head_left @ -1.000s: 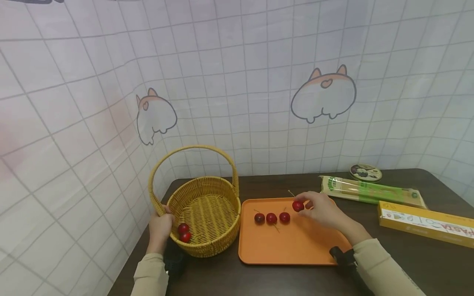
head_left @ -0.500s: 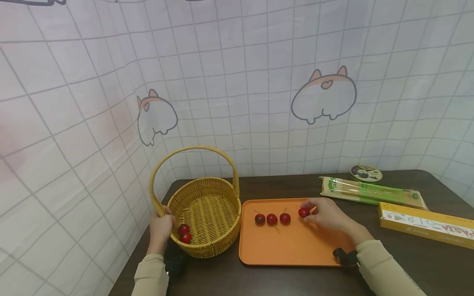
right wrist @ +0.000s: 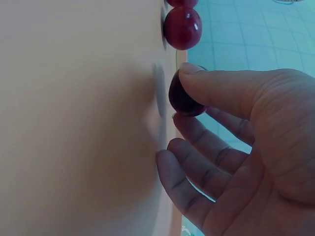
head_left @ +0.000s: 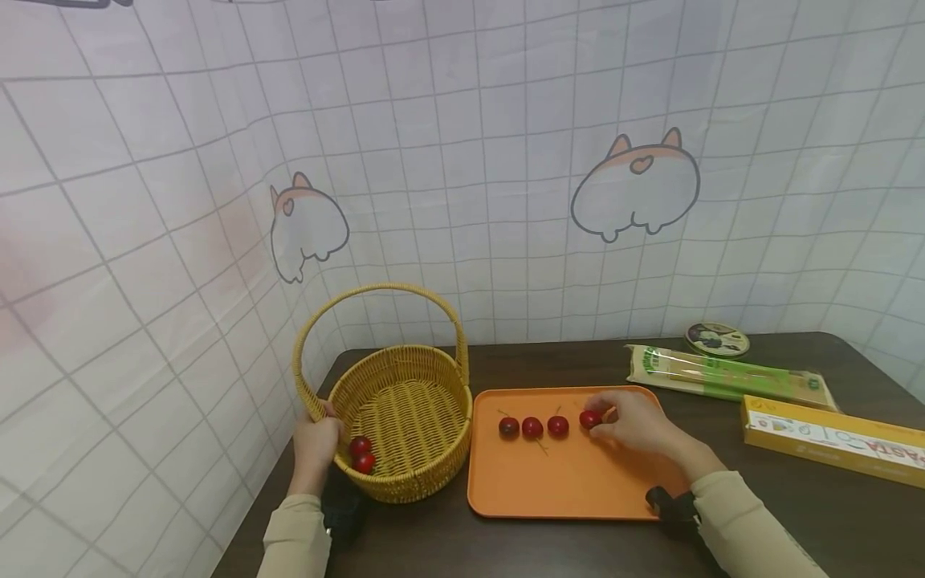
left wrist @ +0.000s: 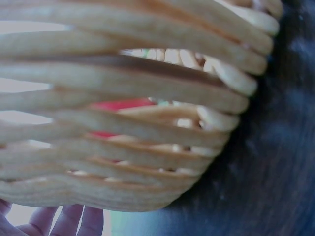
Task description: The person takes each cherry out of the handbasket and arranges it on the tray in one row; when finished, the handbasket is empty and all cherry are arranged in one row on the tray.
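Note:
My right hand [head_left: 632, 421] pinches a red cherry [head_left: 588, 419] between thumb and fingers over the orange tray [head_left: 564, 486]. In the right wrist view this cherry [right wrist: 182, 98] looks dark, and a small gap separates it from the tray surface. Left of it, three cherries [head_left: 532, 427] with stems lie in a row on the tray. My left hand [head_left: 316, 445] grips the rim of the yellow wicker basket [head_left: 405, 487] at the foot of its handle. Two cherries [head_left: 363, 455] rest inside, near that hand. Woven strands [left wrist: 147, 88] fill most of the left wrist view, with red showing through.
Right of the tray lie a green-and-clear noodle packet [head_left: 730, 376] and a yellow pasta box [head_left: 831, 441]. A round patterned disc [head_left: 717, 339] sits behind them. The dark table [head_left: 549, 554] ends at a grid-patterned cloth [head_left: 491, 160].
My right hand has lowered the cherry towards the tray and shifted it slightly right, then a touch back left, in line with the row. The left hand keeps its grip on the basket.

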Motion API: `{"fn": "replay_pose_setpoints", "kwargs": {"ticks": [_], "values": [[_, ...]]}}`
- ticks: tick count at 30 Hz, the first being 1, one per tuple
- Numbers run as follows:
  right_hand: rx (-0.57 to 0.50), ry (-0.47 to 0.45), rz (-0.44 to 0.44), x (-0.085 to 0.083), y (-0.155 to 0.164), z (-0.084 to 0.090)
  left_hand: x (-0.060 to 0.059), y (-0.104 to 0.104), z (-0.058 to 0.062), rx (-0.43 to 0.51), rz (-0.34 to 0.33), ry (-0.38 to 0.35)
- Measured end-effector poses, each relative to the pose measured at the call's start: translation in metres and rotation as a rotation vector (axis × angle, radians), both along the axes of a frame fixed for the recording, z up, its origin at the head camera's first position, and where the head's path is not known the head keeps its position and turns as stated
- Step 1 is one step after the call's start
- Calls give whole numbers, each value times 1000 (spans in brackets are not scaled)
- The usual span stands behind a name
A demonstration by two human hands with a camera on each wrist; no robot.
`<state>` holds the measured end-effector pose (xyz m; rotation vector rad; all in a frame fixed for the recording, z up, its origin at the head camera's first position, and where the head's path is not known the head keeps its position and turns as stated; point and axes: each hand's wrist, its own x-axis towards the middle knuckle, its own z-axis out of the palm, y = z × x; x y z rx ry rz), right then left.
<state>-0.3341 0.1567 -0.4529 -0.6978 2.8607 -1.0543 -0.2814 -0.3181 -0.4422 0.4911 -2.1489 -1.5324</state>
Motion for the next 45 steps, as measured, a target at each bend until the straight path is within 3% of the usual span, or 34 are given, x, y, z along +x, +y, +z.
{"fn": "replay_pose_setpoints", "kwargs": {"ticks": [15, 31, 45], "values": [[-9, -58, -18, 1, -2, -2, -1, 2, 3, 3, -2, -7], [-12, -73, 27, 3, -6, 3, -1, 1, 3, -9, 5, 2], [-28, -62, 47, 1, -7, -5, -1, 0, 0, 7, 1, -12]]}}
